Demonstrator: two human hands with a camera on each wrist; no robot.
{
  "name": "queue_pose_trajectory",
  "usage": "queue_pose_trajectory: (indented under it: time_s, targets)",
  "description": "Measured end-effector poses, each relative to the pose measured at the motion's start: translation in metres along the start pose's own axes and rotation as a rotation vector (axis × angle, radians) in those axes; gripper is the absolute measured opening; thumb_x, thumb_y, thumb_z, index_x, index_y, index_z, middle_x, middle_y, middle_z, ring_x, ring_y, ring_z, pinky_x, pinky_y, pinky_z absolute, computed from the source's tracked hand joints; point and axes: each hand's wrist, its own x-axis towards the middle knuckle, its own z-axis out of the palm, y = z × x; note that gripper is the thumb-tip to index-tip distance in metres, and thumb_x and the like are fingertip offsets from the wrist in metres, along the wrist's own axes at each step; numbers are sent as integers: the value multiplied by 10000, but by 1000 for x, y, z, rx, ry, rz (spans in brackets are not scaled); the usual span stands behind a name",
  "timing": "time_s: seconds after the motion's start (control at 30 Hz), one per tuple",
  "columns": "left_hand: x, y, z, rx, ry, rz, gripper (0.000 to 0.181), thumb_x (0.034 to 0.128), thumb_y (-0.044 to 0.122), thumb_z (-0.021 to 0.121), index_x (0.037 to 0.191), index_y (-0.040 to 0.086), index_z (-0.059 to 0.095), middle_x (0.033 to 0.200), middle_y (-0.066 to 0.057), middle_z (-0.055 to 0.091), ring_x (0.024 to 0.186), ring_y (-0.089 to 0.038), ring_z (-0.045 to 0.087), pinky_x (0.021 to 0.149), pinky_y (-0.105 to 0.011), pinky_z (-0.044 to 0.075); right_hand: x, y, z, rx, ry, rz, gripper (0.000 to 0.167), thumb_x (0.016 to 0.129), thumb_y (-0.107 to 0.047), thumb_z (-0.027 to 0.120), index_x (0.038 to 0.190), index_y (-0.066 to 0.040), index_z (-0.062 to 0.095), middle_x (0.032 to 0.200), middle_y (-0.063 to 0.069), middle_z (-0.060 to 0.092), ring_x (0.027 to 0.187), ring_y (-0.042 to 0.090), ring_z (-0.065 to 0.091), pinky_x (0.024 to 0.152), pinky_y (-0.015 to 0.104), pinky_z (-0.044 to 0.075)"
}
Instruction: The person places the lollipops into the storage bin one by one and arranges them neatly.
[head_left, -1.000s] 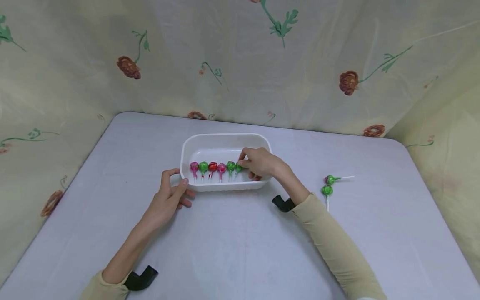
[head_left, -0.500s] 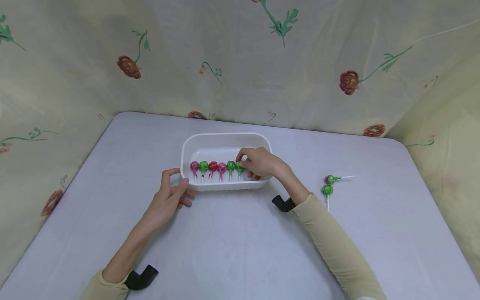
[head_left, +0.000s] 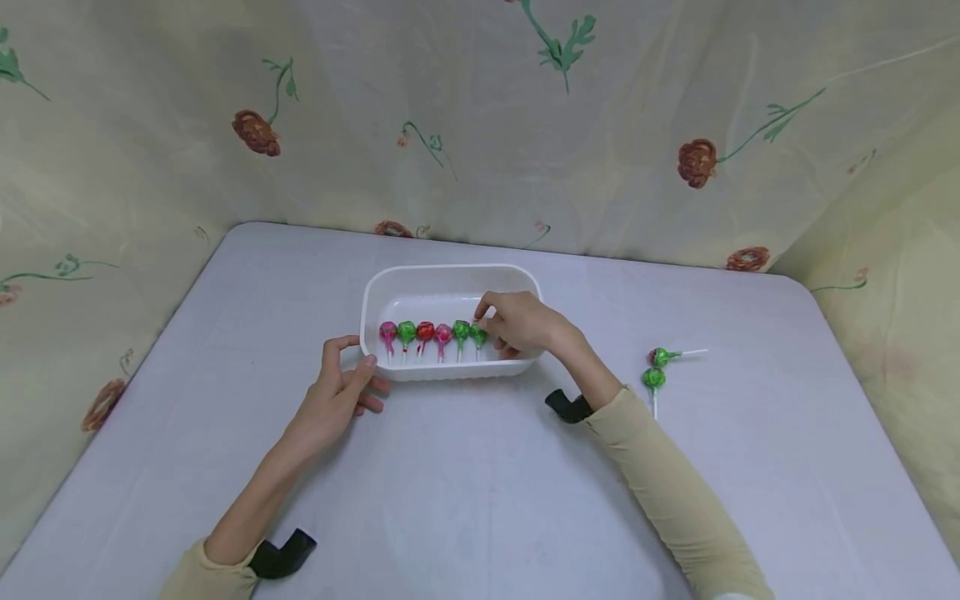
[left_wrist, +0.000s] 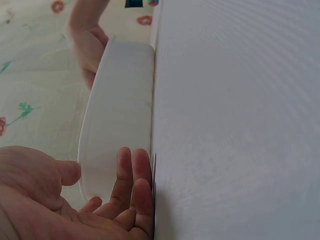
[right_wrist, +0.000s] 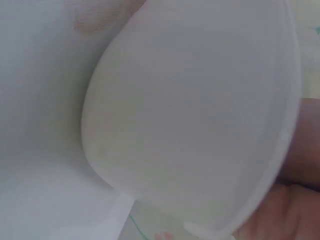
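Observation:
A white plastic tray (head_left: pixel 450 373) sits on the table with a row of lollipops along its front side, heads away from me, sticks towards me. Pink, green and red wrappers show, such as the red lollipop (head_left: pixel 425 332). My left hand (head_left: pixel 333 400) holds the tray's front left corner; in the left wrist view its thumb meets the rim and its fingers lie along the outer wall. Inside the tray, my right hand (head_left: pixel 521 323) pinches the head of the green lollipop (head_left: pixel 477 334) at the row's right end. The right wrist view shows mostly tray wall, hiding the fingertips.
To the right of the tray lie two more lollipops, a green and red one (head_left: pixel 660 357) with its stick pointing right and a green one (head_left: pixel 654 378) with its stick towards me. A flowered curtain (head_left: pixel 480 125) hangs behind the white table (head_left: pixel 465 500).
The rightmost green lollipop has straightened in line with the others, its stick now in view. My right fingers have shifted slightly on its head. My left hand and the tray stay put.

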Motion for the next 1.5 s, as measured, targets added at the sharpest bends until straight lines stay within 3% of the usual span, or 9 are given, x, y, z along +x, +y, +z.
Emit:
queue_pose_trajectory:
  time_s: [0.27,0.47,0.57,0.77,1.17,1.5]
  targets:
    - [0,1,1,0,-5,-16,557,1180,405,398,1626,163,169,1245,-210,763,939,-180,745,869,-233,529,-26,5,-13,93,50,-85,361,1123,-226,590,1447,-68,573,1285,193,744,818,211,757,776,313,629]
    - [1,1,3,-9,-10,-17,551,1182,394,396,1625,158,171,1242,-216,763,939,-178,755,859,-223,531,-52,14,-25,148,52,-118,384,1130,-332,561,1462,-139,574,1238,168,756,928,275,762,810,337,571]
    - [1,2,3,-6,-10,-17,549,1182,393,396,1626,161,173,1241,-213,765,947,-180,753,860,-227,532,-69,23,-31,141,77,-113,375,1130,-362,556,1453,-173,582,1156,125,784,906,266,753,833,351,526]
    - [1,3,2,11,-14,-20,575,1179,402,401,1637,161,150,1258,-207,759,967,-188,751,871,-233,532,-104,52,-40,80,125,-43,407,1134,-380,552,1456,-133,578,1055,94,803,839,233,723,879,365,484]
    - [-1,4,-1,22,-17,-24,586,1179,396,408,1634,148,136,1276,-222,749,967,-193,744,866,-217,530,-151,116,-44,93,85,122,486,1122,-463,551,1467,-121,562,1011,38,790,825,163,660,789,318,477]
    - [-1,3,0,14,-14,-21,593,1176,432,397,1636,160,142,1266,-215,756,998,-197,754,858,-220,530,-166,155,-34,143,59,192,415,1137,-404,541,1425,-106,567,978,51,736,809,185,607,660,272,406]
